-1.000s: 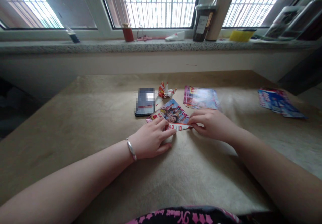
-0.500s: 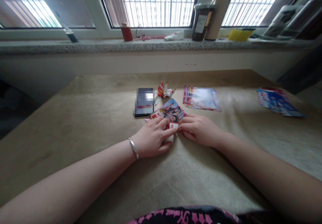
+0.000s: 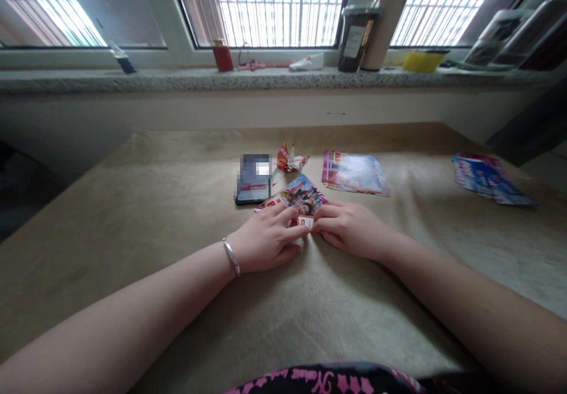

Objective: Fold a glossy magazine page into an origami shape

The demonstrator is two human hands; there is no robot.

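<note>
A folded sheet of colourful printed paper (image 3: 297,198) lies flat on the tan table (image 3: 146,205). My left hand (image 3: 266,241), with a silver bangle on its wrist, presses its fingertips on the paper's near left edge. My right hand (image 3: 352,228) presses down on the near right corner, fingers bent and held together. The two hands almost touch at the paper's front edge. A finished folded paper figure (image 3: 290,158) stands just beyond the sheet.
A dark phone (image 3: 254,187) lies left of the paper. A stack of printed sheets (image 3: 354,172) sits behind my right hand; another stack (image 3: 489,180) lies far right. The stone windowsill (image 3: 177,79) holds a red cup (image 3: 222,57), a dark jar (image 3: 354,39) and a yellow object (image 3: 420,61).
My right hand slid left along the paper's front edge, folding its right corner in, and now sits against my left hand. My left hand stayed in place.
</note>
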